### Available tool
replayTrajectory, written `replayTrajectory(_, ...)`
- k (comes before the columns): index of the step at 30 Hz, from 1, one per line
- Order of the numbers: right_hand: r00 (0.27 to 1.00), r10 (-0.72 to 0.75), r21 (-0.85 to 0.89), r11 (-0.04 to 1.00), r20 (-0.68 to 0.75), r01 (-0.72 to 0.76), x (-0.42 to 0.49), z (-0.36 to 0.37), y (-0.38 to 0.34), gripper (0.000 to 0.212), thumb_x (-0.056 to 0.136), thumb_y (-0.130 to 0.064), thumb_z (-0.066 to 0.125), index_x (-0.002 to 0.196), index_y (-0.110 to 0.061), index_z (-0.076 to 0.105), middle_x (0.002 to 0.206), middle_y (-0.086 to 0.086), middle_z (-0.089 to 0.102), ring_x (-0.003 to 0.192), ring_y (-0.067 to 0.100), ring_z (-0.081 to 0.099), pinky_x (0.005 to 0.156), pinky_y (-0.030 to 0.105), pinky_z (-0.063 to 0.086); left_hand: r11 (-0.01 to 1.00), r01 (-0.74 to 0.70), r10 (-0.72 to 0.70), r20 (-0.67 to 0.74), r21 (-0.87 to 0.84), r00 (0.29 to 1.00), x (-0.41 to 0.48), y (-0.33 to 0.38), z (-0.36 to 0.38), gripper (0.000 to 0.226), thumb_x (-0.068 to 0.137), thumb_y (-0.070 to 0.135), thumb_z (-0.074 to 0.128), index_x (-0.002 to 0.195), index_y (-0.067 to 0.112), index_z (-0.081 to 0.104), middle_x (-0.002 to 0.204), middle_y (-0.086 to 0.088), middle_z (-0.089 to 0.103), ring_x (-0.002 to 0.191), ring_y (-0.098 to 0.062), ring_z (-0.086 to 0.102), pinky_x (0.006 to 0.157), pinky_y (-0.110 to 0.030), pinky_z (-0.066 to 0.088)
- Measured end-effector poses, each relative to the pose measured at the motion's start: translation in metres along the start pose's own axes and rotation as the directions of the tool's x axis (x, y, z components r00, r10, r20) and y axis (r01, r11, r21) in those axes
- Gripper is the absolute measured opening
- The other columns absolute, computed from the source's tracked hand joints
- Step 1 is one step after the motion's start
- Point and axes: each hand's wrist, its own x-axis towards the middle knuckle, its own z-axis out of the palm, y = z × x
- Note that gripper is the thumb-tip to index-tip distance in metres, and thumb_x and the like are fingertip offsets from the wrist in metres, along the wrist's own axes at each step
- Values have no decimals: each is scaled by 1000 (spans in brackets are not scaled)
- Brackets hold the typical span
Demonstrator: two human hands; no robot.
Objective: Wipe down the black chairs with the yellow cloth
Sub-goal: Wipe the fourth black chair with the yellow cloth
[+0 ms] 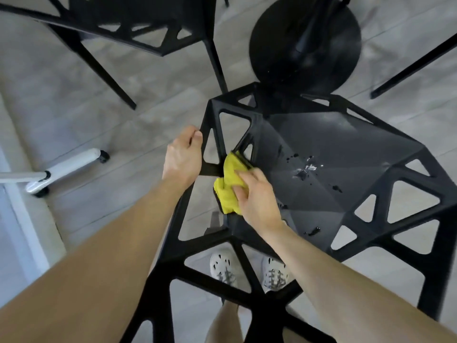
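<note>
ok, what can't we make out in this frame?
Head view only:
- cloth: partly under the right hand, so its contact with the strut is hidden.
- left hand: its own back hides its grip on the chair.
- drops on the seat: too small and blurred to identify.
- second chair: cut by the top edge.
- table base: column cut by the top edge.
- wheeled stand: cut by the left edge.

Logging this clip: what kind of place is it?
Likely an indoor dining corner, home or café. The nearer black chair, being wiped with a yellow cloth, and a second black chair stand by a round black pedestal base, seemingly a table's, on pale plank flooring.
</note>
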Motion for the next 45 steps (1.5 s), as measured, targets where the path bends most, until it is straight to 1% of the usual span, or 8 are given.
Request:
replayTrajectory(4,961,-17,56,998,-276,34,95,8,-51,39,102,-15,63,140,-16,65,131,5,56,114,23,62,97,38,54,1000,-14,14,19,-11,1000,2,-5,3,23,109,40,38,92,31,52,79,3,55,75,-14,51,63,-31,38)
replayTrajectory(10,992,-124,-37,992,19,124,14,-4,-14,42,100,-7,60,141,-15,65,124,5,52,109,23,58,100,38,53,998,32,-29,54,-55,998,-3,-3,2,23,111,39,38,94,36,53,76,4,54,71,-9,52,63,-32,39)
replayTrajectory(15,955,-25,20,999,-297,32,111,-2,-70,38,101,-9,59,138,-9,66,129,7,56,114,23,61,100,37,52,999,29,-27,37,-46,999,-1,-4,3,28,109,39,39,83,38,49,74,6,56,70,0,55,56,-17,33)
replayTrajectory(26,974,23,-4,1000,-224,-24,89,3,-59,41,97,-4,61,137,-13,67,131,6,54,118,27,58,101,43,53,996,28,-21,85,-89,996,-3,0,1,26,112,35,35,96,25,53,78,-1,57,73,-17,52,66,-40,37)
replayTrajectory(32,994,38,-159,987,106,-21,-1,-17,-1,43,92,0,65,127,-24,74,124,4,54,119,29,53,101,39,51,996,20,-13,88,-82,996,-3,-2,2,27,112,37,34,97,27,53,73,1,50,67,-18,46,60,-38,36)
replayTrajectory(38,864,137,37,990,-484,-136,28,-48,-1,55,85,-1,46,131,-24,66,128,-2,54,115,22,56,95,24,45,997,38,-33,78,-63,996,-1,-3,3,28,111,43,32,92,39,53,72,4,49,65,-16,47,58,-35,33)
replayTrajectory(41,995,16,-172,984,-93,-32,16,-18,-5,56,78,7,53,122,-23,70,128,-1,57,120,30,49,100,42,47,997,38,-34,66,-62,997,-3,-1,2,29,108,43,36,85,42,53,69,7,47,65,-15,45,58,-34,32)
replayTrajectory(45,888,59,-446,879,456,170,-44,8,21,45,84,-9,64,123,-32,68,132,-7,54,130,28,43,104,44,47,995,72,-68,64,-70,996,-3,2,0,29,109,42,39,103,28,63,72,5,46,68,-19,45,63,-36,33)
